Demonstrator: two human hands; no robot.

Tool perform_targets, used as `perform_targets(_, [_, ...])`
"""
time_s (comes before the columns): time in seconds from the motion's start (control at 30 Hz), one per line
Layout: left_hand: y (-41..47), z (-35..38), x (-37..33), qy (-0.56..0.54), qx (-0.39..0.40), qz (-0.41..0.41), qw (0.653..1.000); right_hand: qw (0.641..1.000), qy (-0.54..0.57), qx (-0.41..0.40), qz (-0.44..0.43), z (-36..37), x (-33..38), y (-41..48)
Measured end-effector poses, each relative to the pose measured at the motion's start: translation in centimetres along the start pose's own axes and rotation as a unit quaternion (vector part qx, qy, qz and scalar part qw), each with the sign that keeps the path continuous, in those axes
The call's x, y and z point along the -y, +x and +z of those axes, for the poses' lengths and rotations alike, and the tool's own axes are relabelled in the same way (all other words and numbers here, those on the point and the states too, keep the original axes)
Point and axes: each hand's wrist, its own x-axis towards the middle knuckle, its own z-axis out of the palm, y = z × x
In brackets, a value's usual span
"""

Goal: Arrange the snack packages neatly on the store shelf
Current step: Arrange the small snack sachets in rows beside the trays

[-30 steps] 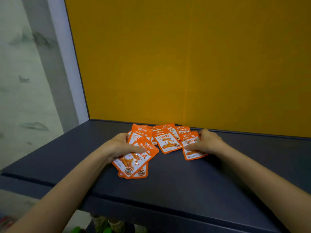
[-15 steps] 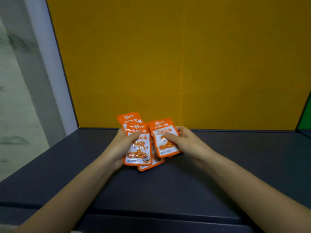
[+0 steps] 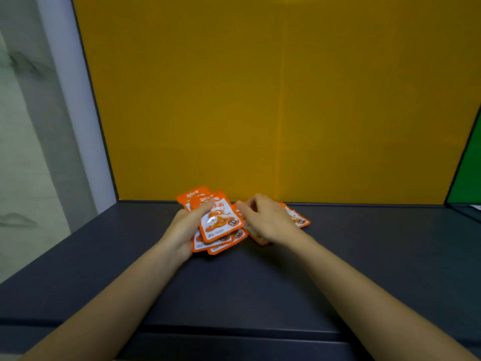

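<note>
At the far left, beyond the shelf's end, a pale grey post (image 3: pixel 65 100) stands against a mottled wall. Right of it the dark shelf (image 3: pixel 260 287) runs across the view, backed by an orange back panel (image 3: pixel 260 100). Near the back of the shelf, left of centre, the left hand (image 3: pixel 186 227) grips a fanned stack of snack packets (image 3: pixel 220 222), orange and white, thumb pressed on the top packet's upper edge and fingers behind; the stack is tilted up, its lower corners close to the shelf. Just beside it the right hand (image 3: pixel 268 221) lies knuckles-up over the loose snack packets (image 3: pixel 299 218) lying flat on the shelf, fingers curled; whether it pinches one cannot be told. At the far right edge a green panel (image 3: pixel 468 173) adjoins the orange one.
</note>
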Motion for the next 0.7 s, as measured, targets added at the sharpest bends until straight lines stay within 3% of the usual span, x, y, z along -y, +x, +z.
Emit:
perform_targets(0.1, [0.2, -1.4, -0.5, -0.009, -0.031, 0.000, 0.999, 0.988, -0.142, -0.008, 0.056, 0.1, -2.3, 0.5])
perform_targets(0.23, [0.1, -2.3, -0.7, -0.012, -0.044, -0.005, 0.999, 0.979, -0.170, 0.034, 0.104, 0.8, -3.4, 0.5])
perform_targets(0.4, [0.0, -1.9, -0.6, 0.006, -0.035, 0.009, 0.999, 0.982, -0.078, 0.093, 0.144, 0.5, -3.2, 0.9])
perform_targets(0.7, [-2.2, 3.3, 0.4, 0.059, 0.036, 0.025, 0.997, 0.984, 0.138, -0.016, 0.113, -3.7, -5.9, -3.1])
